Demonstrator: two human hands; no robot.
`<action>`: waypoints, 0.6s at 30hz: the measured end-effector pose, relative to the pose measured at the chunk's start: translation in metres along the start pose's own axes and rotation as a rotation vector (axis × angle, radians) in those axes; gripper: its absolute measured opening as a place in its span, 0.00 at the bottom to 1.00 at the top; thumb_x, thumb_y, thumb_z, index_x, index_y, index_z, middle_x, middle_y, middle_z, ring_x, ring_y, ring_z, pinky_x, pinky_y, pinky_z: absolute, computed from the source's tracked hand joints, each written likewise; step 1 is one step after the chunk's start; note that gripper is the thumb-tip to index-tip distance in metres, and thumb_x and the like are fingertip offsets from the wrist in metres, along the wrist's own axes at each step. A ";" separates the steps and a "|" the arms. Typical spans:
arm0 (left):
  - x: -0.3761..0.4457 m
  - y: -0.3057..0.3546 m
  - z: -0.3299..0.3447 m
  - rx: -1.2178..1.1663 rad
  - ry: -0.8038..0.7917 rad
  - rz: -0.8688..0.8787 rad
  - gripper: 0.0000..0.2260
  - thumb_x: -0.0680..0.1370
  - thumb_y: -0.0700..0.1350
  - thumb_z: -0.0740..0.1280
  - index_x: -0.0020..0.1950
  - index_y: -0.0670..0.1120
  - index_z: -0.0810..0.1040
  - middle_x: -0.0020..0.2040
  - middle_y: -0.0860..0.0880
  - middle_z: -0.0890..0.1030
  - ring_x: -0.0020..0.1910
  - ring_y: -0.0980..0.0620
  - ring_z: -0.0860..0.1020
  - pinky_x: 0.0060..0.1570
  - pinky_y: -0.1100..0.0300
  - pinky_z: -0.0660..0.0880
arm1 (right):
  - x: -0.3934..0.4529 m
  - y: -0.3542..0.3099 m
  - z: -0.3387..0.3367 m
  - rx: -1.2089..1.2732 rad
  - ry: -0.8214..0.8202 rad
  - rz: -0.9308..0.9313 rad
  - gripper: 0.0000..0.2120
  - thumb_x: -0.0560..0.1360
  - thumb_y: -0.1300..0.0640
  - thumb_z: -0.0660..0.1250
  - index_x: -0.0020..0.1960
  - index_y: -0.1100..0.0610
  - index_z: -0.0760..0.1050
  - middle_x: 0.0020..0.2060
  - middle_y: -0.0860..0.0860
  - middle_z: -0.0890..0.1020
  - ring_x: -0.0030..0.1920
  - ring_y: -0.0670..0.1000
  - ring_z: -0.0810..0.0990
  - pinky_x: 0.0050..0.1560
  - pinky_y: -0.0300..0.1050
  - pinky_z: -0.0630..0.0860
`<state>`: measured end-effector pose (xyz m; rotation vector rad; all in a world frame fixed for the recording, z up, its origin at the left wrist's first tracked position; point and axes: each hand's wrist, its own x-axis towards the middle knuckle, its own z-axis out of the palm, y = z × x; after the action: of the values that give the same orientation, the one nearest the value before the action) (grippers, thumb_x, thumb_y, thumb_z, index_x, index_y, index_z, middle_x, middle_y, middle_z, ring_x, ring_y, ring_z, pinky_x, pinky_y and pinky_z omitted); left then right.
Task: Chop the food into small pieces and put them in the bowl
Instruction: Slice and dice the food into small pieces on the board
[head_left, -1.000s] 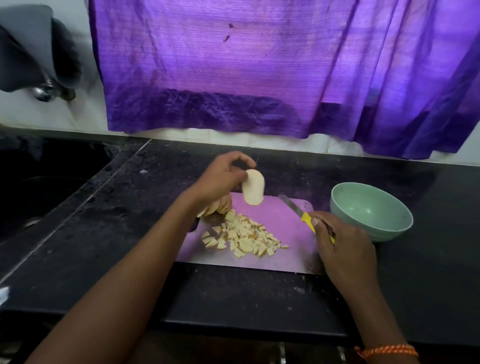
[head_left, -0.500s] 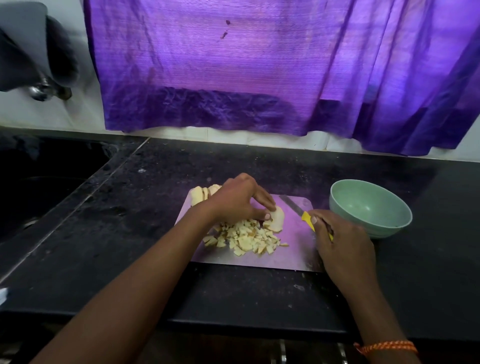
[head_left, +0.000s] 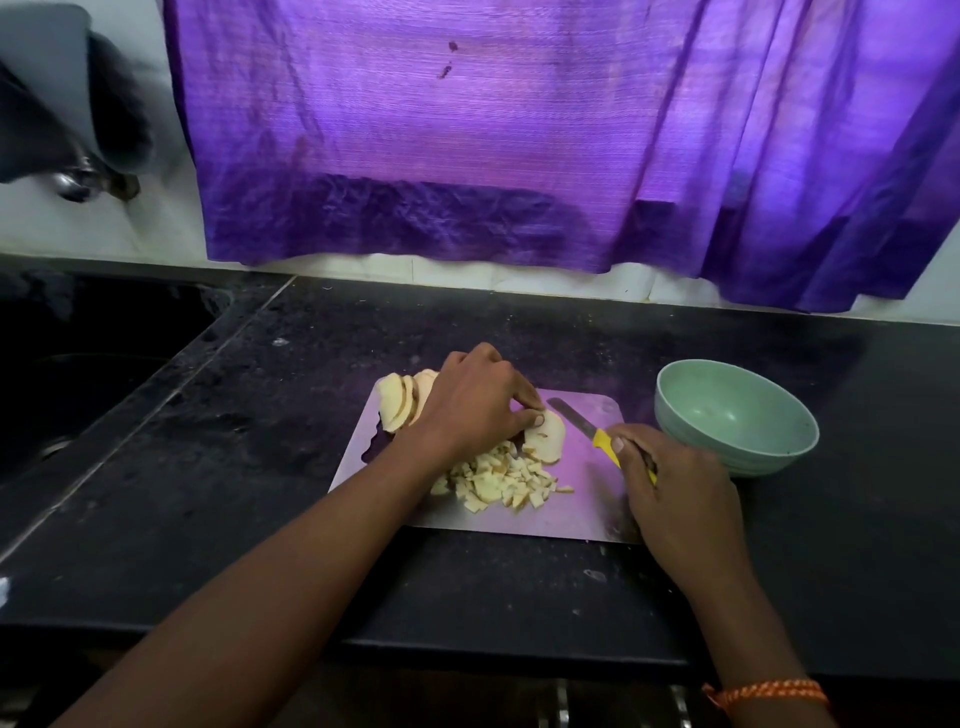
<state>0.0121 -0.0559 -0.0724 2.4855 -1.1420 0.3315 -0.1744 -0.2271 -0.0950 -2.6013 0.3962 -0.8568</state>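
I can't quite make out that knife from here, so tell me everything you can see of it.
The knife is small, with a narrow, straight, dark grey blade that looks like metal and a bright yellow handle that looks like plastic. The right hand grips the handle, hiding most of it. The blade slants up and to the left over the cutting board, its tip close to the slice that the left hand holds down. Whether the blade touches the board cannot be told.

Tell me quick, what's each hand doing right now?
Left hand: fingertips pinch a food slice flat on the cutting board.
Right hand: closed around the knife by its yellow handle.
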 end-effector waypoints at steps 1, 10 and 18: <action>0.000 0.000 0.001 -0.004 0.012 -0.010 0.12 0.79 0.61 0.73 0.61 0.60 0.87 0.59 0.61 0.85 0.60 0.55 0.71 0.62 0.51 0.68 | 0.000 0.000 0.000 -0.002 0.000 0.002 0.11 0.83 0.47 0.61 0.60 0.44 0.79 0.44 0.48 0.85 0.43 0.56 0.81 0.43 0.55 0.80; 0.004 -0.013 -0.016 -0.188 -0.237 0.057 0.19 0.74 0.60 0.79 0.64 0.59 0.86 0.66 0.61 0.83 0.67 0.56 0.75 0.67 0.45 0.71 | 0.000 0.000 0.000 0.013 -0.005 0.002 0.10 0.84 0.48 0.61 0.60 0.44 0.79 0.43 0.46 0.85 0.41 0.53 0.80 0.42 0.53 0.79; 0.000 -0.023 -0.024 -0.399 -0.354 0.085 0.14 0.78 0.46 0.77 0.63 0.57 0.87 0.68 0.59 0.82 0.67 0.58 0.77 0.72 0.45 0.71 | 0.001 0.001 0.000 0.019 -0.003 -0.003 0.10 0.83 0.47 0.60 0.60 0.44 0.79 0.43 0.47 0.85 0.42 0.54 0.80 0.41 0.53 0.79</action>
<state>0.0287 -0.0316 -0.0561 2.1925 -1.3013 -0.3028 -0.1738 -0.2284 -0.0955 -2.5866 0.3811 -0.8530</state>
